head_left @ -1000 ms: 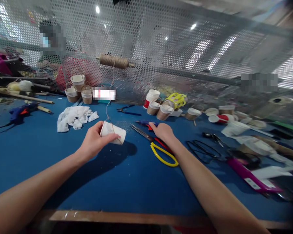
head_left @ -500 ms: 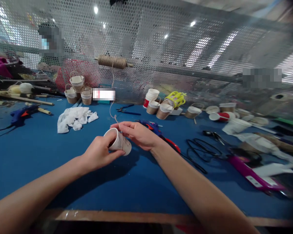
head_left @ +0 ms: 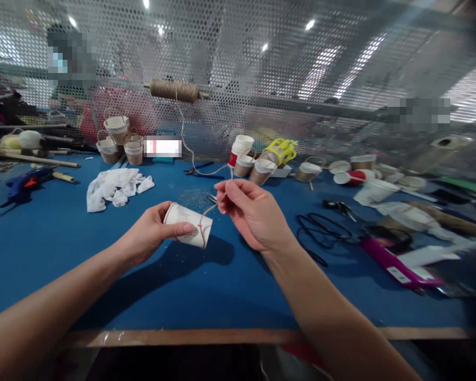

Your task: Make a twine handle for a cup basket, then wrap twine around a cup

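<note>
My left hand (head_left: 150, 233) is closed around a white paper cup (head_left: 188, 217) lying tilted on its side above the table, its mouth toward the left. A strand of twine (head_left: 203, 235) loops around the cup near its base. Pinched in the fingers of my right hand (head_left: 254, 211) is the same twine, drawn taut up and right from the cup. From there it runs slack back to a twine spool (head_left: 174, 90) on the mesh. Metal tips of some tool (head_left: 211, 199) show just left of my right fingers; the rest is hidden.
Several small twine-wrapped buckets (head_left: 117, 127) and white paper cups (head_left: 243, 145) stand along the back. Crumpled white cloth (head_left: 113, 188) and a blue glue gun (head_left: 27, 182) lie at left. A black cable (head_left: 321, 235) and a purple tool (head_left: 396, 264) are at right.
My right hand has moved right, away from the cup, drawing the twine out. The cup has turned to show more of its side. The view has shifted slightly.
</note>
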`<state>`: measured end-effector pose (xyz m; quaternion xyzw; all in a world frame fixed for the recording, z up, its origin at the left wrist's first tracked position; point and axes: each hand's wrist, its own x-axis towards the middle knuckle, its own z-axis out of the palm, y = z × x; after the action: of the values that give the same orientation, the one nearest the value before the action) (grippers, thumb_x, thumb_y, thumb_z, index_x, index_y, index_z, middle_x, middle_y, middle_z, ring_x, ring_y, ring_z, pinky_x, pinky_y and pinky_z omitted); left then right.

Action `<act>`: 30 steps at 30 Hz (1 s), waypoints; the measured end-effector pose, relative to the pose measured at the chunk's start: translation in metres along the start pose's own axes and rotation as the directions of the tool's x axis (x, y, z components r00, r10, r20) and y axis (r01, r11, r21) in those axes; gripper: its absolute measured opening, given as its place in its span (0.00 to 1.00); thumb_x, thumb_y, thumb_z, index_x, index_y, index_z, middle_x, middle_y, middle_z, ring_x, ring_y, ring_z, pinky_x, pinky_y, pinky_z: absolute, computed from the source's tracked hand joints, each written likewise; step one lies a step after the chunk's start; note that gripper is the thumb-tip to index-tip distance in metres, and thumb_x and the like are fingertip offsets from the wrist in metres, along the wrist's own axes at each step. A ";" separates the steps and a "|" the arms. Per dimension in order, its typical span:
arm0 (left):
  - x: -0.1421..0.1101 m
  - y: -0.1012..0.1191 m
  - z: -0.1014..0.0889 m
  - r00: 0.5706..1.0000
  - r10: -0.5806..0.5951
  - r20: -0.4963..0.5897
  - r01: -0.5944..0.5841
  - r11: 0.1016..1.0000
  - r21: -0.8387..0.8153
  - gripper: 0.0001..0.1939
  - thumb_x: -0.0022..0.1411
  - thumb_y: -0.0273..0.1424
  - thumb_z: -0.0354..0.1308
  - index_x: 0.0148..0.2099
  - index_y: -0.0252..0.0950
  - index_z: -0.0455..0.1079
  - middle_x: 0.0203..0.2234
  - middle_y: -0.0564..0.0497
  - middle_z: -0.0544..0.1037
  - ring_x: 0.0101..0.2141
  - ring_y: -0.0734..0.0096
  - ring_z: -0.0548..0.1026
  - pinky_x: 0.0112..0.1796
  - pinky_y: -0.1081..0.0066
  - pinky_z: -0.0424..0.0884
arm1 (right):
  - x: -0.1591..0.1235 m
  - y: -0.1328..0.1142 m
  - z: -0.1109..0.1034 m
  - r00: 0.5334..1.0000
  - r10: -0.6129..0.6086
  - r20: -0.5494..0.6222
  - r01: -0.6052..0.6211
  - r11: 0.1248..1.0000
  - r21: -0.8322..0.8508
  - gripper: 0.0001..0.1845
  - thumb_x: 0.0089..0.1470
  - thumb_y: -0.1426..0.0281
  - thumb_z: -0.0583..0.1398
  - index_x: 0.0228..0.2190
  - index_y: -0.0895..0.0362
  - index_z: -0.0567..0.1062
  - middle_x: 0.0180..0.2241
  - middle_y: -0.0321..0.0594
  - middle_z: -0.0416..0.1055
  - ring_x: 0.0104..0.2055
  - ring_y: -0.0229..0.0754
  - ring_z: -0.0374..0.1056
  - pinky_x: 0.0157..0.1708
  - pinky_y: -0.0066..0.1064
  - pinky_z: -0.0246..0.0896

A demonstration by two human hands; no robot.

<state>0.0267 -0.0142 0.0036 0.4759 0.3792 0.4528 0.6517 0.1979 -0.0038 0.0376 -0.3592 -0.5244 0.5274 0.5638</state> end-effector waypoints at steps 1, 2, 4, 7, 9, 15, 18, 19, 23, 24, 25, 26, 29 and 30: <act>0.000 0.000 0.000 1.000 -0.015 0.000 0.015 1.000 -0.003 0.14 0.40 0.26 0.67 0.30 0.32 0.66 0.23 0.53 0.72 0.24 0.77 0.69 0.26 0.77 0.65 | 0.000 0.000 -0.001 1.000 0.000 -0.009 0.000 1.000 0.003 0.09 0.42 0.63 0.63 0.24 0.56 0.74 0.22 0.32 0.66 0.23 0.31 0.59 0.24 0.26 0.53; -0.001 0.000 0.001 1.000 -0.027 -0.002 0.027 1.000 -0.003 0.14 0.40 0.25 0.67 0.30 0.32 0.66 0.23 0.53 0.72 0.24 0.77 0.69 0.26 0.77 0.65 | 0.002 0.001 -0.003 1.000 0.007 -0.021 -0.007 1.000 0.008 0.09 0.43 0.63 0.62 0.24 0.56 0.73 0.22 0.32 0.66 0.23 0.31 0.59 0.24 0.25 0.54; -0.001 -0.001 0.001 0.999 -0.043 0.001 0.043 0.999 -0.004 0.14 0.39 0.25 0.67 0.31 0.32 0.67 0.24 0.52 0.73 0.24 0.76 0.70 0.26 0.76 0.66 | 0.005 0.005 -0.006 0.998 0.050 -0.046 -0.048 0.998 0.033 0.10 0.46 0.62 0.60 0.23 0.56 0.70 0.22 0.32 0.66 0.23 0.31 0.60 0.23 0.25 0.54; 0.000 -0.002 0.000 0.999 -0.047 0.010 0.047 0.999 0.001 0.15 0.39 0.24 0.67 0.32 0.32 0.67 0.24 0.52 0.73 0.25 0.75 0.70 0.28 0.75 0.66 | 0.012 0.014 -0.012 0.988 0.142 -0.061 -0.137 0.988 0.070 0.10 0.49 0.63 0.58 0.24 0.56 0.66 0.20 0.32 0.67 0.21 0.30 0.60 0.21 0.24 0.52; 0.000 -0.003 0.000 0.999 -0.050 0.009 0.050 0.999 0.012 0.14 0.39 0.24 0.67 0.31 0.32 0.67 0.24 0.53 0.73 0.25 0.76 0.70 0.28 0.76 0.66 | 0.014 0.020 -0.014 0.982 0.186 -0.043 -0.183 0.981 0.072 0.10 0.51 0.63 0.56 0.24 0.56 0.66 0.19 0.32 0.68 0.20 0.30 0.60 0.21 0.24 0.52; 0.001 -0.005 -0.001 0.997 -0.073 0.018 0.071 0.995 0.064 0.13 0.40 0.25 0.66 0.29 0.33 0.66 0.22 0.54 0.71 0.24 0.76 0.69 0.27 0.76 0.65 | 0.017 0.023 -0.013 0.984 0.175 0.004 -0.175 0.984 0.020 0.10 0.51 0.63 0.56 0.24 0.57 0.66 0.19 0.32 0.68 0.19 0.30 0.60 0.21 0.24 0.52; 0.000 -0.005 -0.001 0.996 -0.082 0.029 0.079 0.993 0.083 0.12 0.40 0.26 0.66 0.29 0.33 0.66 0.22 0.54 0.71 0.24 0.76 0.69 0.26 0.76 0.65 | 0.017 0.022 -0.010 0.992 0.123 0.001 -0.123 0.992 -0.039 0.10 0.50 0.63 0.57 0.24 0.57 0.66 0.19 0.32 0.69 0.19 0.29 0.60 0.20 0.24 0.52; 0.000 -0.005 -0.001 0.996 -0.085 0.029 0.082 0.993 0.085 0.12 0.40 0.26 0.66 0.29 0.33 0.66 0.22 0.54 0.71 0.24 0.76 0.69 0.27 0.76 0.65 | 0.017 0.022 -0.010 0.994 0.112 0.001 -0.111 0.992 -0.051 0.10 0.51 0.63 0.57 0.24 0.57 0.66 0.19 0.32 0.69 0.19 0.29 0.60 0.20 0.24 0.52; 0.000 -0.005 0.000 0.997 -0.081 0.012 0.079 0.993 0.090 0.12 0.39 0.26 0.66 0.28 0.33 0.66 0.21 0.55 0.70 0.24 0.76 0.68 0.27 0.76 0.65 | 0.017 0.024 -0.010 0.994 0.105 -0.009 -0.105 0.992 -0.074 0.10 0.51 0.64 0.56 0.24 0.57 0.66 0.19 0.32 0.69 0.19 0.29 0.60 0.20 0.24 0.52; 0.000 -0.005 -0.001 0.997 -0.079 0.010 0.078 0.993 0.089 0.12 0.39 0.26 0.66 0.28 0.33 0.66 0.22 0.55 0.71 0.24 0.76 0.68 0.27 0.76 0.65 | 0.018 0.025 -0.011 0.994 0.108 -0.015 -0.109 0.991 -0.076 0.10 0.51 0.64 0.56 0.24 0.57 0.66 0.19 0.32 0.69 0.19 0.29 0.60 0.20 0.24 0.52; 0.000 -0.005 -0.001 0.997 -0.078 0.009 0.077 0.993 0.086 0.12 0.39 0.26 0.66 0.28 0.33 0.66 0.22 0.55 0.71 0.24 0.76 0.69 0.27 0.76 0.65 | 0.018 0.026 -0.011 0.994 0.110 -0.021 -0.111 0.991 -0.078 0.10 0.52 0.65 0.56 0.24 0.57 0.66 0.18 0.32 0.69 0.19 0.29 0.60 0.20 0.24 0.52; 0.000 -0.005 -0.001 0.997 -0.078 0.008 0.077 0.994 0.081 0.12 0.39 0.26 0.66 0.29 0.33 0.66 0.22 0.55 0.71 0.24 0.76 0.69 0.27 0.76 0.65 | 0.018 0.027 -0.012 0.994 0.110 -0.028 -0.112 0.991 -0.080 0.10 0.52 0.65 0.56 0.24 0.57 0.66 0.18 0.32 0.68 0.19 0.29 0.60 0.20 0.24 0.52; 0.000 -0.005 -0.001 0.997 -0.082 0.002 0.081 0.994 0.071 0.12 0.39 0.25 0.66 0.29 0.33 0.67 0.22 0.55 0.71 0.24 0.76 0.69 0.27 0.76 0.65 | 0.019 0.029 -0.013 0.993 0.107 -0.042 -0.110 0.991 -0.080 0.09 0.53 0.67 0.54 0.23 0.57 0.66 0.18 0.32 0.68 0.19 0.29 0.60 0.20 0.24 0.52; 0.000 -0.005 -0.001 0.997 -0.082 0.001 0.082 0.994 0.071 0.12 0.40 0.25 0.66 0.29 0.33 0.67 0.22 0.55 0.71 0.24 0.77 0.69 0.27 0.76 0.65 | 0.019 0.029 -0.014 0.993 0.106 -0.044 -0.109 0.991 -0.081 0.09 0.53 0.68 0.54 0.23 0.58 0.66 0.18 0.32 0.69 0.19 0.29 0.60 0.20 0.24 0.52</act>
<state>0.0274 -0.0145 -0.0014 0.4836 0.4131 0.4109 0.6532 0.2027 0.0219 0.0110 -0.4204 -0.5146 0.5275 0.5293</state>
